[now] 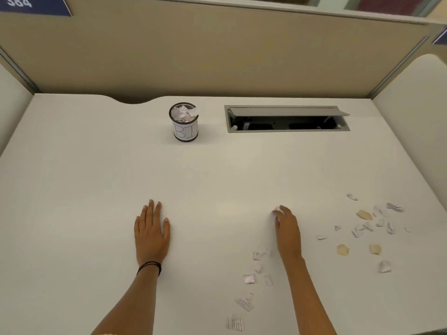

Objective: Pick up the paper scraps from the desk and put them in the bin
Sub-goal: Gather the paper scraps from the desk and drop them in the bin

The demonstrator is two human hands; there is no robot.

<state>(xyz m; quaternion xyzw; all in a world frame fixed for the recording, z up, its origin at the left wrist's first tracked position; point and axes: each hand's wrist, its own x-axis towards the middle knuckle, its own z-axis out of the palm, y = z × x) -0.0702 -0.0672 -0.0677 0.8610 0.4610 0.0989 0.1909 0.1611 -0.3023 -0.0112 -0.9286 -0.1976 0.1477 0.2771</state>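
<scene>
Paper scraps [367, 226] lie scattered over the near right part of the white bench [217, 170], in two loose groups. One group spreads out to the right of the right hand [286, 229]: white torn bits mixed with three tan pieces. The other group trails from just beside the right wrist down toward the near edge, ending in a printed scrap [245, 302] and a striped one [234, 322].

The right hand rests on the bench with its fingers curled around a small white scrap [277, 210], which shows at the fingertips. The left hand [151, 232] lies flat and open on the bench, palm down, fingers together, holding nothing; a black band [149, 267] circles its wrist.

The bin [185, 122], a small dark mesh cup wrapped in a white label with hand-drawn letters, stands upright toward the back of the bench, well apart from both hands. Crumpled white paper already fills it to the rim. To its right a grey cable hatch [286, 118] is set into the bench, its lid tilted open.
</scene>
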